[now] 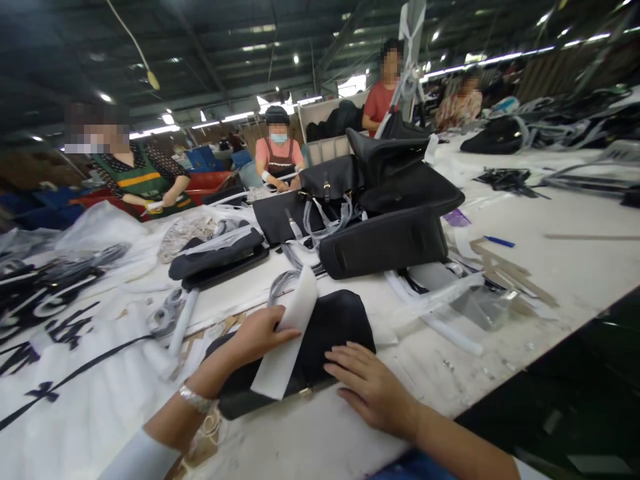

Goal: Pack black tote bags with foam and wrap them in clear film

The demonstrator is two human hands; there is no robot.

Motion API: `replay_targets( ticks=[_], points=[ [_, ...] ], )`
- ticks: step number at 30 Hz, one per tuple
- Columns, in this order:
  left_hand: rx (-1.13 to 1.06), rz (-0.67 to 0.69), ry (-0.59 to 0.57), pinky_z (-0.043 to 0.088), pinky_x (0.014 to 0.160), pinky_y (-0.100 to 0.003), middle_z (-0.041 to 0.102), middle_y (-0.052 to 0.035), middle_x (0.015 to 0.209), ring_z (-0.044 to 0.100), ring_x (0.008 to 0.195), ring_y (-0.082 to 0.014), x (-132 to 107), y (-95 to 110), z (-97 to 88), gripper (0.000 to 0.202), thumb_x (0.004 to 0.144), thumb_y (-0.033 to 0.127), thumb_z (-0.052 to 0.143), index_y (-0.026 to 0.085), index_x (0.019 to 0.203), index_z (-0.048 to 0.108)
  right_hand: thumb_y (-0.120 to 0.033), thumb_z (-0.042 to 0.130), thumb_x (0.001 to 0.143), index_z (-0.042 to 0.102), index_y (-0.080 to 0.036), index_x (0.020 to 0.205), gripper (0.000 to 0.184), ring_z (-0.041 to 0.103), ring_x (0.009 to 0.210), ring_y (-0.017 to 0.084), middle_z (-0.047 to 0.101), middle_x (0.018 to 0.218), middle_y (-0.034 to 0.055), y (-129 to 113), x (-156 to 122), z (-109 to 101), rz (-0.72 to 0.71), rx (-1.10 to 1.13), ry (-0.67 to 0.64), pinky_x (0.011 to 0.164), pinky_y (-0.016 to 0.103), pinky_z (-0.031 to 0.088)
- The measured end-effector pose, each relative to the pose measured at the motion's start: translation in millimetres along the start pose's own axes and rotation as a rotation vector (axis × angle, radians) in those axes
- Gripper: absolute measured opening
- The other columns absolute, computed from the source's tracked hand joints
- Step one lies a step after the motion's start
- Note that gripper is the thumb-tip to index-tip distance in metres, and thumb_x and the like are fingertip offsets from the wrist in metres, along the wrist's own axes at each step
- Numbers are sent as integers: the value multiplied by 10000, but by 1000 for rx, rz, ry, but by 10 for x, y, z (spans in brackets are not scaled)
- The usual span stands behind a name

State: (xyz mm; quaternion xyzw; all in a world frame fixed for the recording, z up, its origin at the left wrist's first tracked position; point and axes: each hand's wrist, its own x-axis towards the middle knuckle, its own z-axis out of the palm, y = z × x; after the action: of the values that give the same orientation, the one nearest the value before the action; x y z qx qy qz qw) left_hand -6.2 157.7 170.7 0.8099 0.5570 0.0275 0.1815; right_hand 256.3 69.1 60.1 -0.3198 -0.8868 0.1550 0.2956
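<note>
A black handbag [345, 320] lies on its side on the white table in front of me, a small gold-coloured clasp at its near edge. My left hand [263, 333] pinches a strip of white foam sheet [287, 353] between thumb and fingers, and the strip slants across the bag. Flat on the bag's right part rests my right hand [370, 383], fingers stretched out and slightly apart, holding nothing. The left part of the bag is partly hidden behind my left forearm.
More black bags [385, 240] are piled just beyond, with clear-wrapped straps [325, 227] among them. Rolled white foam [135, 340] and black straps lie at left. A blue pen [500, 241] and cardboard strips [515, 273] lie at right. Co-workers stand across the table.
</note>
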Motion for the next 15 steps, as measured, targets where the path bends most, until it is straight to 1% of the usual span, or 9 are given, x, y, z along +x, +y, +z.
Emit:
replay_targets(
  ticks=[1, 3, 5, 6, 7, 9, 11, 13, 15],
  points=[
    [51, 17, 15, 462, 778, -290, 715, -57, 975, 647, 885, -245, -71, 51, 8, 382, 843, 552, 570, 213, 954, 706, -232, 499, 945, 520, -239, 1384, 439, 494, 1315, 237, 576, 1390, 94, -46, -85, -1, 108, 121, 69, 1136, 472, 373],
    [133, 50, 38, 475, 778, -297, 707, -60, 1053, 663, 904, -246, -231, 158, 40, 346, 894, 511, 526, 228, 950, 718, -327, 510, 958, 553, -235, 1337, 393, 580, 1216, 242, 636, 1300, 112, -151, -225, -4, 417, 450, 185, 1070, 453, 452],
    [194, 64, 78, 500, 767, -301, 702, -60, 1102, 678, 914, -248, -424, 270, 93, 325, 924, 472, 500, 244, 967, 728, -447, 545, 936, 583, -221, 1264, 400, 601, 1187, 251, 658, 1247, 114, -255, -319, -29, 715, 859, 253, 1035, 446, 482],
    [214, 72, 102, 515, 770, -304, 700, -59, 1126, 683, 929, -250, -535, 324, 130, 317, 933, 459, 491, 258, 990, 729, -492, 547, 927, 591, -211, 1229, 415, 601, 1190, 250, 659, 1239, 113, -299, -354, -51, 818, 1073, 274, 1034, 442, 480],
    [222, 87, 124, 531, 776, -306, 698, -54, 1155, 689, 944, -250, -654, 373, 176, 309, 939, 449, 484, 276, 1011, 729, -525, 540, 921, 598, -198, 1199, 433, 598, 1197, 252, 656, 1242, 117, -334, -387, -76, 887, 1274, 286, 1039, 442, 473],
    [208, 135, 117, 559, 798, -307, 669, -30, 1258, 699, 976, -243, -898, 442, 304, 288, 944, 432, 476, 326, 1027, 731, -536, 525, 917, 600, -171, 1195, 465, 595, 1207, 261, 633, 1288, 135, -373, -454, -120, 938, 1599, 306, 1063, 456, 443],
    [161, 184, 35, 573, 844, -313, 578, 12, 1400, 690, 1045, -253, -1107, 461, 492, 249, 918, 442, 518, 369, 1004, 741, -468, 564, 888, 607, -160, 1200, 440, 619, 1175, 266, 633, 1298, 136, -370, -511, -127, 929, 1800, 329, 1074, 471, 427],
    [108, 194, -75, 558, 925, -337, 471, 45, 1492, 642, 1155, -285, -1234, 437, 740, 223, 851, 447, 609, 395, 1019, 746, -361, 626, 823, 651, -155, 1100, 346, 652, 1112, 261, 694, 1195, 119, -337, -525, -85, 955, 1880, 371, 1056, 463, 445],
    [80, 145, -163, 512, 1015, -390, 433, 25, 1516, 557, 1269, -312, -1268, 402, 1007, 375, 788, 390, 674, 394, 1162, 699, -318, 649, 777, 678, -152, 948, 240, 676, 1042, 258, 744, 1035, 106, -294, -479, -10, 1022, 1895, 402, 1009, 443, 481]
  ],
)
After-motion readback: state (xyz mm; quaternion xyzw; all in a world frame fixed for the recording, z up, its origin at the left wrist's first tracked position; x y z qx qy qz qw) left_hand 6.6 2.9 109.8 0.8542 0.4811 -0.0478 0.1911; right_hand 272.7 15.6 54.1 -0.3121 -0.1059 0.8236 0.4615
